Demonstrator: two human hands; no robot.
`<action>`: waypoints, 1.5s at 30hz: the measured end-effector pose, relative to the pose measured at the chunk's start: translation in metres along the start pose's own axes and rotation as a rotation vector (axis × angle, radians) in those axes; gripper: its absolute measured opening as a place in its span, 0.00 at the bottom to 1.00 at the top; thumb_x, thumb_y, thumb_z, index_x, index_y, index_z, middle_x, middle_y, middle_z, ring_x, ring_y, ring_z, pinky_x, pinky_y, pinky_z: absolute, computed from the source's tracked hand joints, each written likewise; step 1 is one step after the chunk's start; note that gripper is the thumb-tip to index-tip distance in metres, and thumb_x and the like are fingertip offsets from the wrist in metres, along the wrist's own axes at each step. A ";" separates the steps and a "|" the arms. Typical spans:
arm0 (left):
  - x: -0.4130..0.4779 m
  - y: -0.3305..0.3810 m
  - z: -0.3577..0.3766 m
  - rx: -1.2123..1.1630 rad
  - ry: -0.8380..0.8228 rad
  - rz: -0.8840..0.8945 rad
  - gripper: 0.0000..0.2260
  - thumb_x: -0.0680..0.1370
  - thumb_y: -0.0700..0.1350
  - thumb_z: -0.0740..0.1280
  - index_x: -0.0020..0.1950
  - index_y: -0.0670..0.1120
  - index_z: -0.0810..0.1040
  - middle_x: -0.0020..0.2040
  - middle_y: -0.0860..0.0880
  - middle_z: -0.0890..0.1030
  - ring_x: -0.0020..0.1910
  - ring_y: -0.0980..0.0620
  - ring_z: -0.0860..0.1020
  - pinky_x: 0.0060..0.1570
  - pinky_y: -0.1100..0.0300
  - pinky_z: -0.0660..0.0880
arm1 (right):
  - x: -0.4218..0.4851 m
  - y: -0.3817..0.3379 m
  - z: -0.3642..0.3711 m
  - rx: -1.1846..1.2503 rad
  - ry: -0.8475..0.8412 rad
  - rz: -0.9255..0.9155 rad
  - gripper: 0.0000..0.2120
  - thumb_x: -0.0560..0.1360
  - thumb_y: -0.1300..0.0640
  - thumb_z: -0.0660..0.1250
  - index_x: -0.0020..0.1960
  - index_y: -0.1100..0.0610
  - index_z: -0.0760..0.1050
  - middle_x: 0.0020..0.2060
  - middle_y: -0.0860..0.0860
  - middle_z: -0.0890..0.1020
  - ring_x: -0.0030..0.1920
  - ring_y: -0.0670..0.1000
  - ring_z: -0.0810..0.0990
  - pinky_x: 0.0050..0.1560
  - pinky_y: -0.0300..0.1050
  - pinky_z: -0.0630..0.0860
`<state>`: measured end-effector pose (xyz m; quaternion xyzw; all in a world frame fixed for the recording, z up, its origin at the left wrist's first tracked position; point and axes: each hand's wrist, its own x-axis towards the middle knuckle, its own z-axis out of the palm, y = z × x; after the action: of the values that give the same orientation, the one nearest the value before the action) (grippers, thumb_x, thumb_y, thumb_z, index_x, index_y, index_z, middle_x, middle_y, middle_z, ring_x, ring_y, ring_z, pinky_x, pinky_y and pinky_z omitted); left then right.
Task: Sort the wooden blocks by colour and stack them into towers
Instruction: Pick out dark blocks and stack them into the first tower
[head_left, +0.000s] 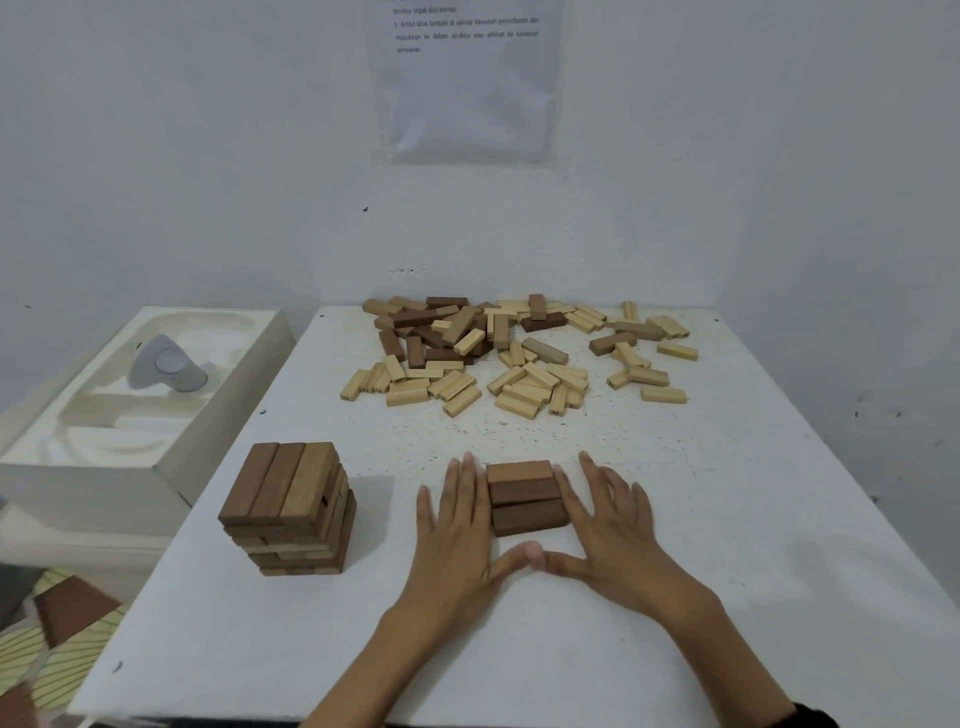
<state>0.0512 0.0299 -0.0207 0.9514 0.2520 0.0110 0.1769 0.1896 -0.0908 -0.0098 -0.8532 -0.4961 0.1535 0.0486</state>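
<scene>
Two flat hands square up a row of brown blocks (524, 498) on a white table (753, 545).

The three blocks lie side by side a little in from the middle of the table's front edge. The left hand (457, 525) lies flat against their left ends and the right hand (613, 525) against their right ends. The fingers of both are straight and slightly spread, and the two thumbs meet tip to tip just in front of the blocks. A finished tower (288, 509) of brown and tan blocks stands upright toward the left edge, apart from the hands. A heap of loose blocks (519, 358), pale and dark mixed, spreads along the far edge. A white box (104, 467) sits beside the left edge, and a sheet of paper (467, 93) hangs on the wall behind.
</scene>
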 end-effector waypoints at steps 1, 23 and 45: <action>0.003 -0.001 -0.001 0.005 -0.011 0.020 0.56 0.54 0.79 0.24 0.74 0.44 0.28 0.72 0.49 0.25 0.70 0.53 0.24 0.69 0.49 0.27 | 0.000 0.000 0.001 -0.014 0.001 -0.029 0.65 0.44 0.19 0.20 0.73 0.54 0.27 0.73 0.53 0.30 0.74 0.55 0.32 0.71 0.56 0.34; 0.040 -0.030 -0.019 -0.249 0.080 0.171 0.42 0.61 0.74 0.61 0.71 0.56 0.63 0.71 0.58 0.61 0.71 0.58 0.54 0.70 0.59 0.49 | 0.029 0.024 -0.020 0.368 0.141 -0.173 0.43 0.55 0.27 0.66 0.68 0.39 0.64 0.66 0.40 0.60 0.64 0.39 0.53 0.68 0.47 0.54; 0.009 -0.013 -0.011 0.051 -0.029 0.077 0.53 0.58 0.78 0.25 0.74 0.48 0.29 0.74 0.50 0.28 0.71 0.57 0.26 0.71 0.52 0.28 | -0.017 0.006 0.000 0.064 0.099 -0.005 0.64 0.47 0.19 0.20 0.76 0.50 0.38 0.75 0.47 0.36 0.74 0.50 0.37 0.72 0.47 0.36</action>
<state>0.0512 0.0488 -0.0152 0.9646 0.2129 -0.0023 0.1554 0.1870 -0.1086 -0.0082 -0.8565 -0.4901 0.1268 0.1009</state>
